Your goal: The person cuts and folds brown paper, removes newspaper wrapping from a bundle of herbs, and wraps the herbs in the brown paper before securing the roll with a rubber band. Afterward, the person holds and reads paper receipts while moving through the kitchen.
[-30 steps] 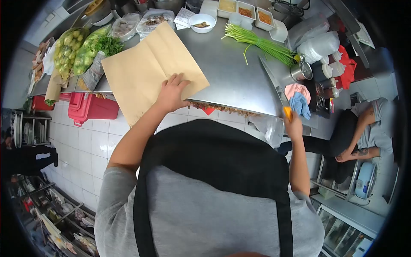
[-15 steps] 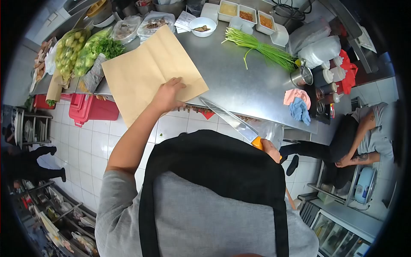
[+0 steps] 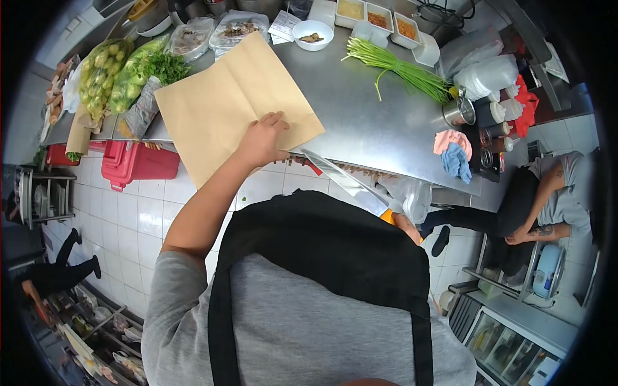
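Head camera is looking down over my apron: my left hand (image 3: 261, 138) is pressing flat, fingers spread, on the near corner of the brown paper sheet (image 3: 232, 106) lying on the steel counter (image 3: 367, 122), overhanging its edge. My right hand (image 3: 405, 225) is gripping the orange handle of the knife (image 3: 344, 183), blade angled toward the counter. The paper looks light, creased and slidey, so I am judging that pinning it flat beats pinching.
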Motion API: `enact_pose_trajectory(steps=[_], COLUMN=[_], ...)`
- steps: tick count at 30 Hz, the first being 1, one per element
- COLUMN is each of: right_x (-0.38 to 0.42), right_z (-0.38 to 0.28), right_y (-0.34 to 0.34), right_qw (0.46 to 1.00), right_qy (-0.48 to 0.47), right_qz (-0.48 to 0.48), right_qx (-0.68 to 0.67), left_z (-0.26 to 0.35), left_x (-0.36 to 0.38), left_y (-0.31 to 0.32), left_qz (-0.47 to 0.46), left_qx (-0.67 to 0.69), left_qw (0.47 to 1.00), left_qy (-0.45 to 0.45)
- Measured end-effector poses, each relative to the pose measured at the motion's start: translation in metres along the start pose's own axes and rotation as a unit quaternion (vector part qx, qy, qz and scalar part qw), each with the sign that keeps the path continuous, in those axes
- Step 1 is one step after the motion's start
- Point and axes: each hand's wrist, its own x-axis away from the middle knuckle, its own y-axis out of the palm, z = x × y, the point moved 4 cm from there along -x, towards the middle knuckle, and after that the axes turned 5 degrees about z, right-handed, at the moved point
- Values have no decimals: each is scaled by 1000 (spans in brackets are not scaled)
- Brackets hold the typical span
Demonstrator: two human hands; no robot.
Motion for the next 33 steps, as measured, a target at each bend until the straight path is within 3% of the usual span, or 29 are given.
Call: enact_pose_trajectory(steps=[9,15,21,24,25,29,33], right_x=[13,8,-11,-13,-13,-14,-27], right_z=[-10,-40,-69,-66,-67,-69,-77], right_y=[12,7,20,30,29,28,30], right_qw=[999,998,996,995,996,996,994], right_qy=[25,2,2,11,15,-10,-34], right_qz=[38,58,89,96,88,83,100], right_qx=[-26,-20,3,1,4,-4,-33], left_z=[-4,-9,28,-2,-4,-4,33], left_x=[-2,2,41,55,57,60,72], left_y=[2,9,-26,9,7,7,5], left_qz=[-15,27,155,138,192,172,166], left_qx=[-8,19,-112,-129,-104,-67,-47], left_qw=[1000,999,979,980,971,967,957], left_qy=[1,8,65,54,92,174,232])
